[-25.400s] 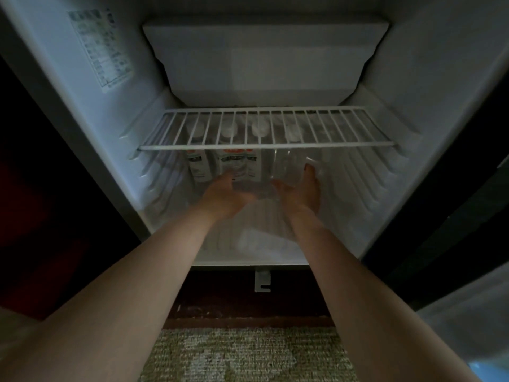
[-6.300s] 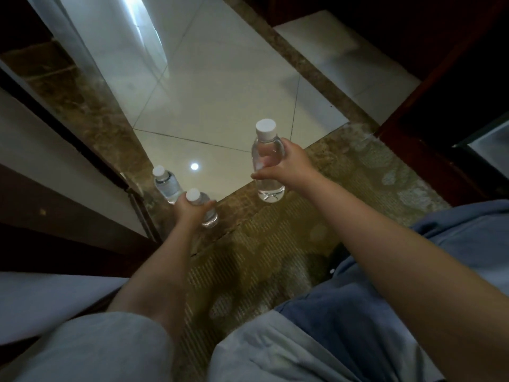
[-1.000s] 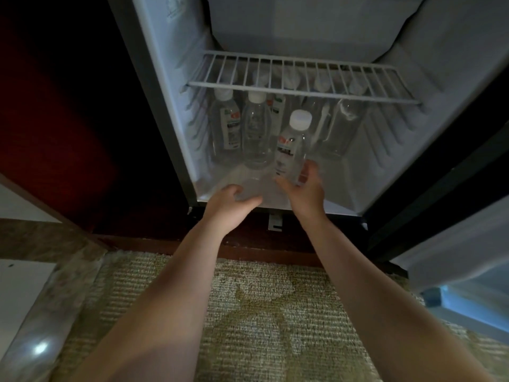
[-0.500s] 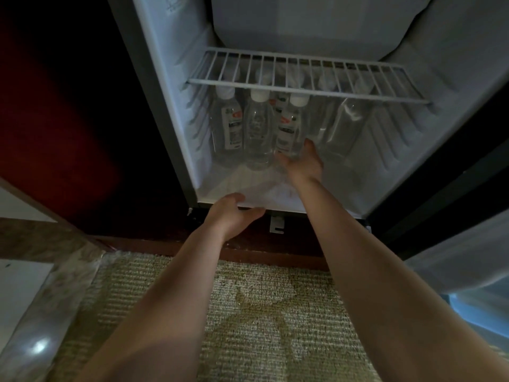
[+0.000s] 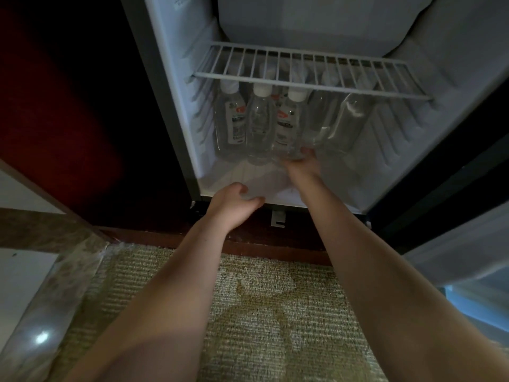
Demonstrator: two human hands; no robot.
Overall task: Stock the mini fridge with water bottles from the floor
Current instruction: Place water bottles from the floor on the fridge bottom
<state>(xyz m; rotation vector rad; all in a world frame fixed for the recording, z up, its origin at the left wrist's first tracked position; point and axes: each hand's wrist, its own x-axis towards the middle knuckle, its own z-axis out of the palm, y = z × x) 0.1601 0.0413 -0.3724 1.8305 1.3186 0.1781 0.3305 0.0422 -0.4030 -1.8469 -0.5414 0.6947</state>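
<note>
Mini fridge stands open, with a white wire shelf across its upper part. Water bottles stand upright in a row on the fridge floor under the shelf, white caps just below the wires, sides touching or nearly so. More caps show dimly through the wires behind the row.

Right grip is reached inside, fingertips at the base of the labelled bottle, third from the left. The back of the hand hides the fingers, so I cannot tell whether they curl round the bottle or only touch it.

Left grip hangs at the fridge's front lower edge, fingers loosely curled, holding nothing.

A patterned carpet lies in front of the fridge, with a polished stone strip at its left.
</note>
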